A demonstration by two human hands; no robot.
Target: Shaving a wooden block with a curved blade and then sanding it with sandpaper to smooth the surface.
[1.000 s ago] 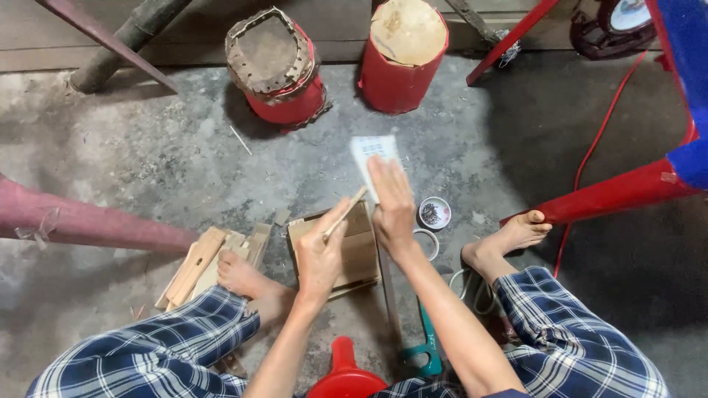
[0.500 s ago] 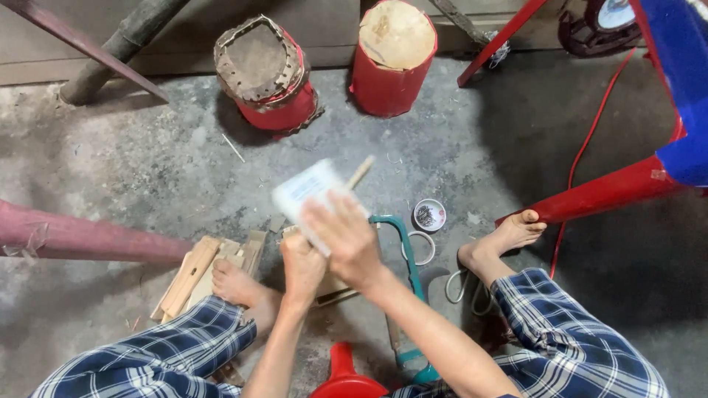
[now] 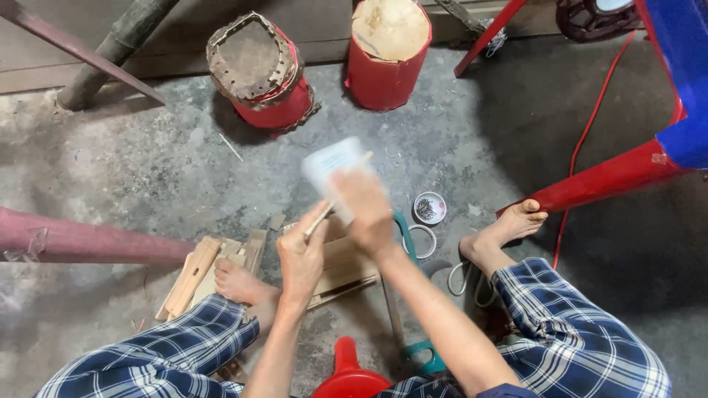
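Stick held slantwise, pale sheet above its upper end

The left hand [image 3: 301, 254] has its grip closed around a thin wooden stick [image 3: 324, 216], whose long axis runs from the fist up and to the right. The right hand [image 3: 363, 210], blurred, pinches a pale sheet [image 3: 330, 163] just above and right of the left fist, at the stick's upper end, so it is the nearer hand to that end. Both hover over a wooden box [image 3: 346, 267] on the concrete floor [image 3: 147, 177].

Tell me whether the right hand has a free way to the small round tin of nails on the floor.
Probably yes: the right hand, holding a pale sheet, hovers just left of the tin, with bare concrete between.
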